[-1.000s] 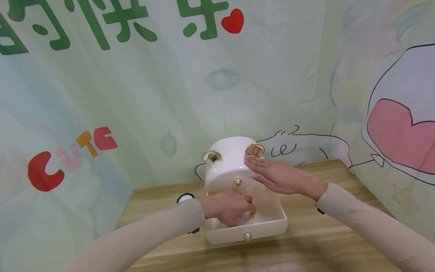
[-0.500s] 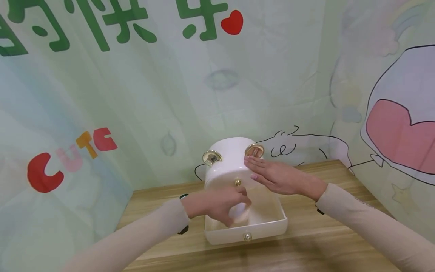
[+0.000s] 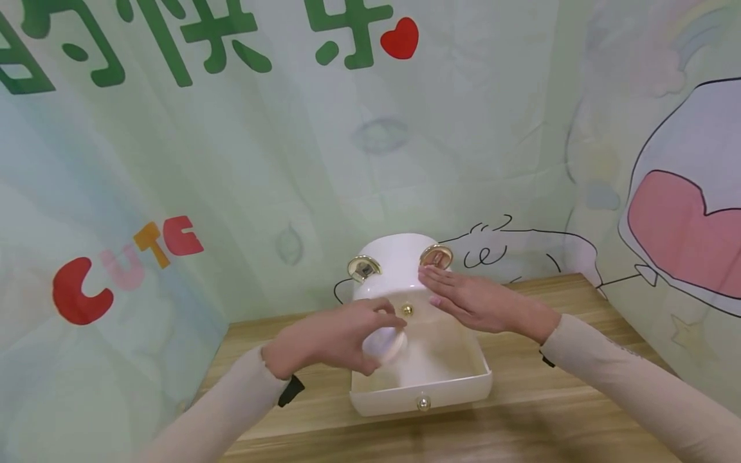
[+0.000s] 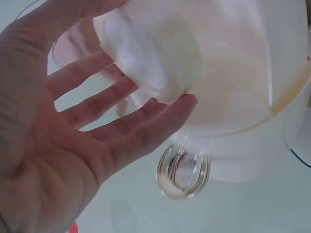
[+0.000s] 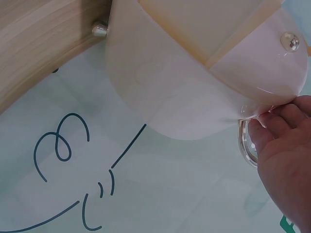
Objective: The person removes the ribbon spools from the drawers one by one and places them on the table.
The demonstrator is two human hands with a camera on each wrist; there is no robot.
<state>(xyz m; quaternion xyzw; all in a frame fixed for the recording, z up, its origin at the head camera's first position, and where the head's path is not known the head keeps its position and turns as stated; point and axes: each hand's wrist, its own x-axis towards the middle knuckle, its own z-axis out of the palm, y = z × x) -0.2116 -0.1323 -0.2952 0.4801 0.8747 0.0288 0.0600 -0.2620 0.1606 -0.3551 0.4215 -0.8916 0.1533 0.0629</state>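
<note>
My left hand [image 3: 338, 337] holds a small round translucent jar [image 4: 150, 53] with a white disc-shaped end, thumb on one side and fingertips on the other. In the head view this jar [image 3: 384, 344] is over the left part of a pulled-out drawer [image 3: 421, 397]. The drawer belongs to a white storage box [image 3: 399, 251] with gold-rimmed ears and gold knobs. My right hand [image 3: 477, 301], fingers straight, rests on the upper right of the box beside the right ear [image 3: 436, 256]. In the right wrist view its fingertips [image 5: 262, 133] touch the box near this ear.
The box stands on a wood-grain table [image 3: 538, 379], close to the back wall. Printed cloth [image 3: 289, 161] with green characters, a red heart and cartoon drawings covers the walls. The drawer's front knob [image 3: 424, 403] faces me.
My left hand has risen from low in the drawer and moved left, bringing the jar up with it. My right hand stays on the box.
</note>
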